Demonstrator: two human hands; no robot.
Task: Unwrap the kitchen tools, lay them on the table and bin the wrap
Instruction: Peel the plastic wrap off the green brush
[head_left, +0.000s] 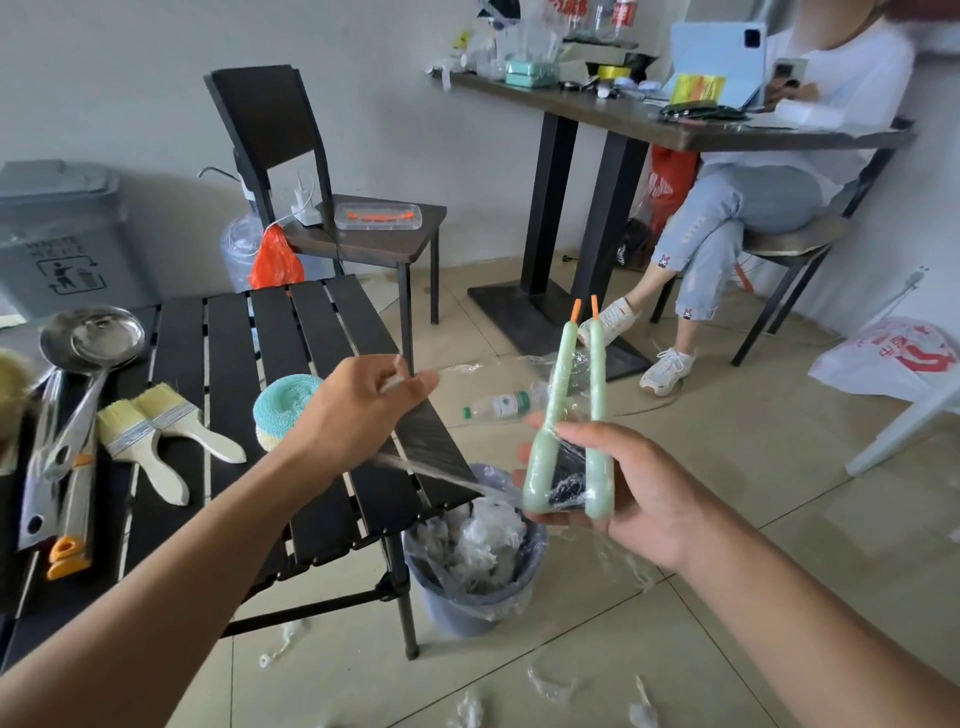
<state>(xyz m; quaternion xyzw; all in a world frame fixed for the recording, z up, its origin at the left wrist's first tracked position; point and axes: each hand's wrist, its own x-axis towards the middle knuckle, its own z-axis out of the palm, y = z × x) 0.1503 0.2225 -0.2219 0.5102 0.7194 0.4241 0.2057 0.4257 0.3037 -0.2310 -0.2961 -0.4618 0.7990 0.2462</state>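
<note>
My right hand grips the lower ends of two pale green tools with orange tips, held upright above the bin and still partly bound in clear wrap. My left hand pinches a stretched strand of that wrap and holds it out to the left, over the table's right edge. The small grey bin, lined with a plastic bag, stands on the floor below and holds crumpled wrap. On the black slatted table lie a steel ladle, two wooden brushes, a knitted scrubber and other utensils.
A dark chair with a plastic box stands behind the table. A large grey waste bin sits at the far left. A person sits at a cluttered desk at the back right. A water bottle and wrap scraps lie on the tiled floor.
</note>
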